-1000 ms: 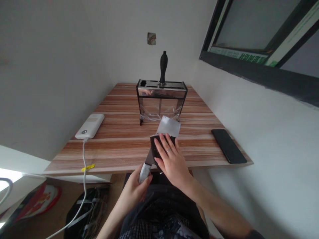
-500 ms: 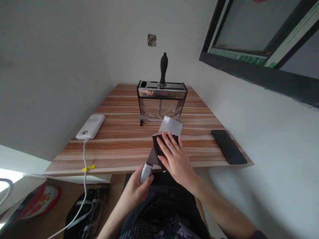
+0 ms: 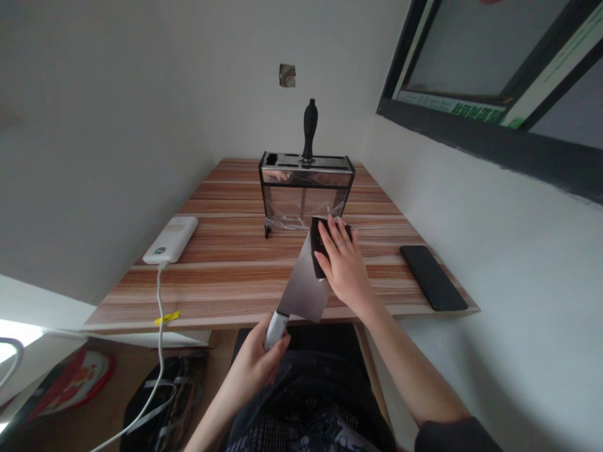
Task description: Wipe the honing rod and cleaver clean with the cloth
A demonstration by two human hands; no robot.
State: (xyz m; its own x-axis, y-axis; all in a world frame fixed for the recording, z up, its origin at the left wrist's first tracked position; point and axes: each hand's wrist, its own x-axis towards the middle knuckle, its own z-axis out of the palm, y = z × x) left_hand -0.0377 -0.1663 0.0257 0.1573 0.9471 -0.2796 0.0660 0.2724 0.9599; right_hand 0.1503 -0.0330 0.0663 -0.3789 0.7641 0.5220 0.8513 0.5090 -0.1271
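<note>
My left hand [image 3: 264, 355] is closed round the pale handle of a cleaver [image 3: 304, 292], near the front edge of the wooden table. Its wide grey blade points up and away, over the tabletop. With fingers spread, my right hand [image 3: 346, 263] presses a dark brown flat pad [image 3: 317, 254] against the far part of the blade. The hand covers much of the pad, so its exact kind is not clear. A ring is on one finger. Just beyond the blade tip stands a knife block [image 3: 306, 179] with clear sides, holding one tool with a black handle [image 3: 309, 129].
A white power bank [image 3: 172, 238] with a cable [image 3: 160, 314] lies at the left of the table [image 3: 226, 251]. A black phone [image 3: 433, 277] rests by the right wall. A dark bag [image 3: 162, 395] sits below on the left. A window frame [image 3: 447, 125] is at upper right.
My right hand and the pad have slid away from me along the blade, from near the handle to the far end. The left hand keeps the cleaver nearly still.
</note>
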